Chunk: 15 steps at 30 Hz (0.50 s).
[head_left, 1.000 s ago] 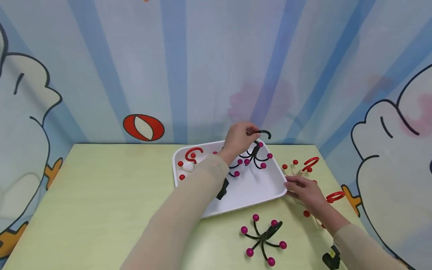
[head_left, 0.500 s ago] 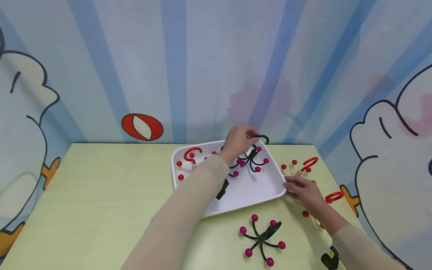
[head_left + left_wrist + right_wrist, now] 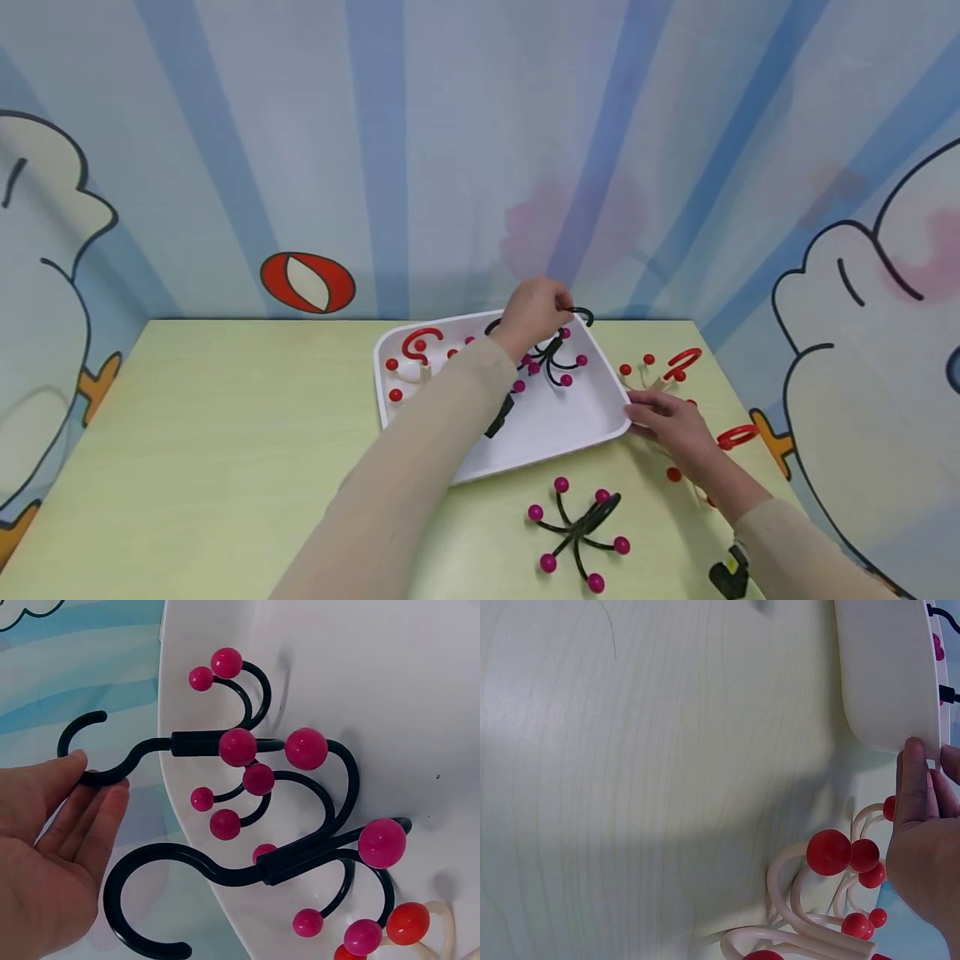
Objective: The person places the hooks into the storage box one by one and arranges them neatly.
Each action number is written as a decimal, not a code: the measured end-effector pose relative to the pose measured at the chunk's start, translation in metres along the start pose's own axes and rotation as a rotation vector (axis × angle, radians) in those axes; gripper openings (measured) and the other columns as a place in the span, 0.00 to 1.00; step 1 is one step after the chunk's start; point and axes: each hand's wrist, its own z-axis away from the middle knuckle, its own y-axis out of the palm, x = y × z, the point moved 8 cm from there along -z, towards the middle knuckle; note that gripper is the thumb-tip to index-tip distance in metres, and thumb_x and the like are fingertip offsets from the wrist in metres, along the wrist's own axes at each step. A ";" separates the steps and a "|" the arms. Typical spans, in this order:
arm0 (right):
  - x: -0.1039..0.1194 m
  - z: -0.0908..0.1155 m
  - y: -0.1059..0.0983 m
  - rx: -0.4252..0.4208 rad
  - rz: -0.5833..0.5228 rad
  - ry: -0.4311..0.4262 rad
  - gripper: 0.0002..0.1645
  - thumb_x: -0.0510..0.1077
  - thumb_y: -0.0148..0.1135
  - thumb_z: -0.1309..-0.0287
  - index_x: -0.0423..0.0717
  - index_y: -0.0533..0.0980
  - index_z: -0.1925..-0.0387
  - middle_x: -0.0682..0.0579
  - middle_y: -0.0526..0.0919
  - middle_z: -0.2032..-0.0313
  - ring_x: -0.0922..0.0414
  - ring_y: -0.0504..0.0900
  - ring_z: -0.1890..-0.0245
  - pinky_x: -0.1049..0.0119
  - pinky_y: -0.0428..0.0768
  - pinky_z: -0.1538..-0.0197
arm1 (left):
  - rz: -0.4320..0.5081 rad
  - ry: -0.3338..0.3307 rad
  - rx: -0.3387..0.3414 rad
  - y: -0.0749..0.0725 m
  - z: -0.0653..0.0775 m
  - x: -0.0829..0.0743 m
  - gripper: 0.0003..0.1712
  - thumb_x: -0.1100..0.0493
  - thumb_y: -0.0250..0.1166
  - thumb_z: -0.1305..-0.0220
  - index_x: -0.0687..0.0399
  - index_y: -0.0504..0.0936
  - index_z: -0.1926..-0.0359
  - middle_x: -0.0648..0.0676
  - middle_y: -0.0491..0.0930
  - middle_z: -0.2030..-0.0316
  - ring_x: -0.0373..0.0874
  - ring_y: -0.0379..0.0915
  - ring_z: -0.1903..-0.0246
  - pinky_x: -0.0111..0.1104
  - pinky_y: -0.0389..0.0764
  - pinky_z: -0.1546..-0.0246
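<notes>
My left hand (image 3: 534, 317) pinches the curved black top of a multi-arm hook (image 3: 199, 742) with magenta ball tips. That hook's arms lie over the far right part of a white tray (image 3: 570, 417). Beside it in the left wrist view rests a second black hook (image 3: 300, 855), its curved end reaching past the tray's rim. My right hand (image 3: 678, 429) grips the tray's near right corner, fingers below the rim and thumb on the other side, as the right wrist view shows. A cream hook with red balls and a red top (image 3: 422, 346) lies at the tray's left end, partly behind my left sleeve.
Another black hook with magenta balls (image 3: 577, 527) lies on the pale wooden table (image 3: 247, 467) in front of the tray. Cream hooks with red balls (image 3: 810, 922) lie right of the tray, partly behind my right hand. A patterned blue backdrop (image 3: 465, 167) stands behind the table.
My left hand has lowered the black hook into the tray and shifted it slightly left. My right hand keeps its grip on the corner. The head view has drifted a little.
</notes>
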 end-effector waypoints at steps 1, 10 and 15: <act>0.000 0.000 0.000 -0.002 0.001 0.002 0.29 0.44 0.64 0.22 0.34 0.73 0.28 0.34 0.75 0.30 0.56 0.86 0.45 0.54 0.84 0.37 | -0.015 -0.001 0.005 0.001 0.000 0.000 0.04 0.58 0.71 0.26 0.53 0.90 0.56 0.50 0.87 0.60 0.42 0.81 0.61 0.31 0.83 0.61; 0.002 0.000 0.001 0.006 -0.020 0.002 0.30 0.45 0.65 0.23 0.34 0.73 0.28 0.34 0.76 0.32 0.56 0.87 0.45 0.56 0.85 0.38 | -0.143 -0.030 0.046 0.004 -0.004 -0.003 0.05 0.58 0.71 0.26 0.52 0.91 0.54 0.50 0.87 0.57 0.43 0.82 0.59 0.33 0.84 0.57; 0.003 0.002 0.000 0.007 -0.025 -0.009 0.30 0.44 0.64 0.23 0.33 0.72 0.28 0.35 0.78 0.33 0.57 0.87 0.46 0.57 0.85 0.39 | -0.162 -0.048 0.059 0.005 -0.005 -0.004 0.06 0.58 0.70 0.26 0.52 0.91 0.53 0.50 0.88 0.56 0.44 0.82 0.57 0.35 0.85 0.55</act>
